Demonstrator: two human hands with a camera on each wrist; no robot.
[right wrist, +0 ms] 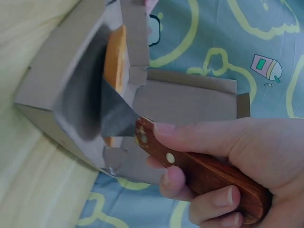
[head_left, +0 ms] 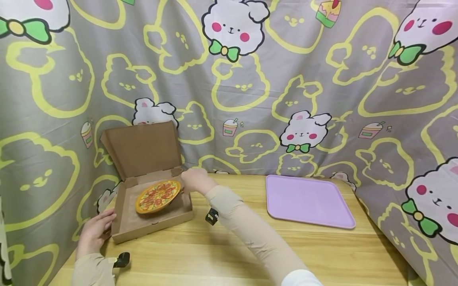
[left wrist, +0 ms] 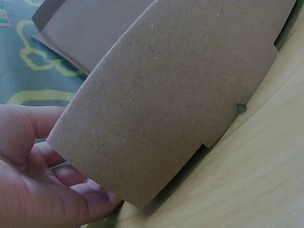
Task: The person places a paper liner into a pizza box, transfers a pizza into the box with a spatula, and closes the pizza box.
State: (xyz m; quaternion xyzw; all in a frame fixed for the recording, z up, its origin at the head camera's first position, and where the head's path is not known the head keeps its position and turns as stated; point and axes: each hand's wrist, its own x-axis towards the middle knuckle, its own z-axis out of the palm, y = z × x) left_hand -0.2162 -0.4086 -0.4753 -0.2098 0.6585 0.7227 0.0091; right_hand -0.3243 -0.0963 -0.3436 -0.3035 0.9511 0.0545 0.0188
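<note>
Faintly, a small dark cross [head_left: 251, 243] marks the right sleeve [head_left: 239, 222], while printed animals and drink cups [head_left: 230, 128] decorate the curtain [head_left: 257, 115] around the wooden table [head_left: 179, 258]. A purple tray [head_left: 309, 202] lies well apart on the right; the cardboard box [head_left: 157, 226] has its lid [head_left: 146, 151] raised behind low walls. Within that box, the round pizza [head_left: 158, 196] tilts, right edge up, its orange crust ringing red, yellow and green toppings. The right hand [head_left: 198, 180] grips a wooden-handled spatula [right wrist: 164, 147], fingers curled round it, its metal blade [right wrist: 116, 114] beneath the pizza. The left hand [head_left: 94, 234] touches the box's left side with loosely bent fingers.
</note>
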